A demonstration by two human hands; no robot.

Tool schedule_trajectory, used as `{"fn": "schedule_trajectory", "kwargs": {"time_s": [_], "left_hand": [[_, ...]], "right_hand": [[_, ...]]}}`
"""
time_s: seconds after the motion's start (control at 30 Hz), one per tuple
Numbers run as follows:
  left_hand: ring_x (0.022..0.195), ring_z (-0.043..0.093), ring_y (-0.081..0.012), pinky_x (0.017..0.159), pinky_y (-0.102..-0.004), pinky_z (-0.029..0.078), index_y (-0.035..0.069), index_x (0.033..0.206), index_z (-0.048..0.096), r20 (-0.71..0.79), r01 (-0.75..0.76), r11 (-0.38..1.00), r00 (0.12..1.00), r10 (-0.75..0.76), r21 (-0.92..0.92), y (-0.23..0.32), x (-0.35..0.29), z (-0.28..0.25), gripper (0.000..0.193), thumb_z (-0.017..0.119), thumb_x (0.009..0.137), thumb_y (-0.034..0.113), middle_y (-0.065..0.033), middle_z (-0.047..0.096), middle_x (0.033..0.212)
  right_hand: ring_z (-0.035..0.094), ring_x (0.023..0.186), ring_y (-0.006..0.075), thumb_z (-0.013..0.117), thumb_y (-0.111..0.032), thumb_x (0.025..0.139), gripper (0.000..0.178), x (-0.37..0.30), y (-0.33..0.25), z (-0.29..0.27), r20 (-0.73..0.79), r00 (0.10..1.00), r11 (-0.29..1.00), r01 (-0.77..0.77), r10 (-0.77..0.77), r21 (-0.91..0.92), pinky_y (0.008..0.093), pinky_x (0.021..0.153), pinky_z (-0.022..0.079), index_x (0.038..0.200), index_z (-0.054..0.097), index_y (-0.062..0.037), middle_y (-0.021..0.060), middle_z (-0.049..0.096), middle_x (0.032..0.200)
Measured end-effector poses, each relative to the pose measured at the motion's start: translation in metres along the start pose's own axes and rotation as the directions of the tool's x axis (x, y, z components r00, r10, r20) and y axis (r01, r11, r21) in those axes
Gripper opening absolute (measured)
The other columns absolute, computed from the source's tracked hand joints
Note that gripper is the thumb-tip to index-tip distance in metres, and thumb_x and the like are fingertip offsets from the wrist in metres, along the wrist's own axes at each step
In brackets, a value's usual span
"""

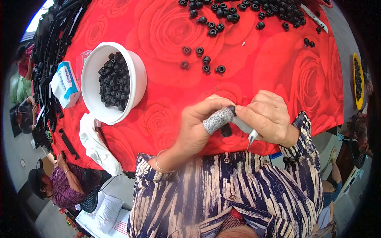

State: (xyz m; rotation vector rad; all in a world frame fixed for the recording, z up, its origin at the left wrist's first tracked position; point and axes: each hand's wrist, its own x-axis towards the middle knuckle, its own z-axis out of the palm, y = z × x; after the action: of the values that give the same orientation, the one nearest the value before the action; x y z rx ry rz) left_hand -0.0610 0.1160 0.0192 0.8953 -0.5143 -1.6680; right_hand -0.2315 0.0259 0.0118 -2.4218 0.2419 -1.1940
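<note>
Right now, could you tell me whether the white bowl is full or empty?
Partly full: small black round parts heap inside the white bowl, with bare wall showing.

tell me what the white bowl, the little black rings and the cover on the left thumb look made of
White bowl: likely plastic, smooth and matte, with thin even walls.
Little black rings: probably rubber or soft plastic, dull black with only faint highlights.
Thumb cover on the left hand: seems knitted fabric, speckled grey with a coarse texture.

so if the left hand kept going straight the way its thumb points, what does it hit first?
The right hand: the left hand, thumb in a grey sleeve, points right at it, with only a small black part pinched between them. They look practically touching already.
</note>
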Motion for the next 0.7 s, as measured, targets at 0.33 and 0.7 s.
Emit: {"fn": "schedule_trajectory", "kwargs": {"time_s": [0.33,0.7], "left_hand": [[0.085,0.054,-0.0096,0.074,-0.0225,0.042,-0.003,0.102,0.062,-0.018,0.028,0.998,0.999,-0.029,-0.057,-0.003,0.004,-0.011,0.018,0.059,0.087,0.006,-0.0037,0.059,0.092],[0.087,0.056,-0.0100,0.075,-0.0228,0.044,-0.004,0.105,0.061,-0.003,0.001,0.993,1.000,-0.002,-0.119,-0.006,0.005,-0.012,0.020,0.058,0.086,0.003,-0.0045,0.060,0.096]], "right_hand": [[0.052,0.060,0.0243,0.061,-0.010,0.077,0.027,0.015,-0.001,-0.008,0.189,0.909,0.863,-0.414,0.372,0.290,0.0329,0.052,0.042,0.099,0.053,0.0031,0.0115,0.053,0.076],[0.051,0.065,0.0235,0.053,-0.005,0.082,0.024,0.008,0.003,-0.001,0.320,0.811,0.749,-0.580,0.490,0.322,0.0318,0.060,0.040,0.104,0.052,0.0049,0.0125,0.051,0.078]]}}
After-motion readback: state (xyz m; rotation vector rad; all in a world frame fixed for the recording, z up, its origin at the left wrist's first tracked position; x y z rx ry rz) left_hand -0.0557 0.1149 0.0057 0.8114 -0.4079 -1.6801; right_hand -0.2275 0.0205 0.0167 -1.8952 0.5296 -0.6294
